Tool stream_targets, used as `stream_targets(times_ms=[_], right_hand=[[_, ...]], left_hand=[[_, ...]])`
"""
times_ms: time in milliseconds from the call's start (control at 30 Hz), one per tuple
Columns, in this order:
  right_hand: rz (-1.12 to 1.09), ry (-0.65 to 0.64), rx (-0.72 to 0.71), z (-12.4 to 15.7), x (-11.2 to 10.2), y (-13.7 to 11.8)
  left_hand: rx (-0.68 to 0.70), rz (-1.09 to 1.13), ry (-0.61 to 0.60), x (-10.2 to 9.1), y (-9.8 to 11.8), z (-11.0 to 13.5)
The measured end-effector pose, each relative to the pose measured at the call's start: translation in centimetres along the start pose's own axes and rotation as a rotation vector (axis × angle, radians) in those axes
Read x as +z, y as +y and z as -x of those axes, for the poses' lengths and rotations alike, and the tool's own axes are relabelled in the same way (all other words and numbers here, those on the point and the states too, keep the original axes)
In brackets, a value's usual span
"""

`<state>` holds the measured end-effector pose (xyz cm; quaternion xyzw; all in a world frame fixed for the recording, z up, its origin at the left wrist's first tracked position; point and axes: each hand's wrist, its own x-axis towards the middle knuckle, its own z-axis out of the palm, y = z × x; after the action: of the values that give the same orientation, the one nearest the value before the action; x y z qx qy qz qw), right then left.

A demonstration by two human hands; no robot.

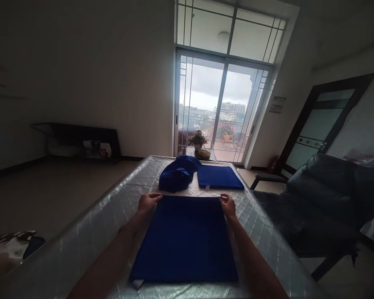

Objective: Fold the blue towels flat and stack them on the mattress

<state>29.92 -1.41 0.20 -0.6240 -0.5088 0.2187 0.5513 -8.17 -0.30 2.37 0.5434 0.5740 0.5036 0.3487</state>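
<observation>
While one flat blue cloth (187, 241) lies by the near edge of the mattress (96, 220), the left hand (148, 202) pinches its far left corner and the right hand (228, 205) its far right. Two more blue items are counted: one crumpled bundle (176, 176) at the mattress's far edge and, just beside it, one folded cloth (221, 176) towards the far right corner.

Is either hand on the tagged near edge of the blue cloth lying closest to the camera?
No, the left hand and right hand pinch the far corners of that blue cloth.
</observation>
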Motion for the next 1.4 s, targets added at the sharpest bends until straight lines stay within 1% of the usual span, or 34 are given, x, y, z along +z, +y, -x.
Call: stream_targets(times_ms=[100,200,400,500,600,700,767,833,900,1000,1100,1233,1400], right_hand=[[0.082,-0.021,0.008,-0.4,0.7,1.1],[0.170,-0.045,0.008,-0.7,1.2,2.0],[0.297,-0.079,-0.004,-1.4,1.7,3.0],[0.324,-0.095,-0.020,-1.6,1.7,3.0],[0.344,-0.096,-0.044,-1.4,1.4,2.4],[0.502,-0.091,-0.122,-0.6,1.2,1.5],[0.654,-0.146,-0.205,0.5,1.3,0.8],[0.758,-0.247,-0.270,1.7,1.7,0.3],[0.827,-0.349,-0.298,2.8,2.3,0.1],[0.915,-0.452,-0.251,3.7,3.1,0.1],[0.973,-0.489,-0.174,3.7,3.3,0.2],[1.013,-0.486,-0.112,3.2,3.2,0.3],[1.026,-0.472,-0.089,3.0,3.1,0.5]], left_hand=[[-0.018,-0.063,0.026,0.6,-1.2,-0.8],[-0.008,-0.104,0.009,0.9,-2.0,-1.4],[0.015,-0.193,-0.014,0.6,-2.9,-2.2],[0.034,-0.245,-0.026,0.3,-3.1,-2.1],[0.069,-0.298,-0.025,0.1,-3.0,-2.0],[0.128,-0.372,-0.007,0.1,-2.6,-1.9],[0.182,-0.438,0.001,0.5,-2.3,-1.8],[0.239,-0.510,-0.013,1.3,-1.9,-1.6],[0.290,-0.580,-0.054,2.4,-1.7,-1.1],[0.339,-0.674,-0.144,4.3,-1.7,0.0],[0.348,-0.782,-0.225,5.4,-2.2,1.0],[0.312,-0.995,-0.325,5.6,-2.9,1.5],[0.297,-1.053,-0.353,5.4,-3.1,1.5]])
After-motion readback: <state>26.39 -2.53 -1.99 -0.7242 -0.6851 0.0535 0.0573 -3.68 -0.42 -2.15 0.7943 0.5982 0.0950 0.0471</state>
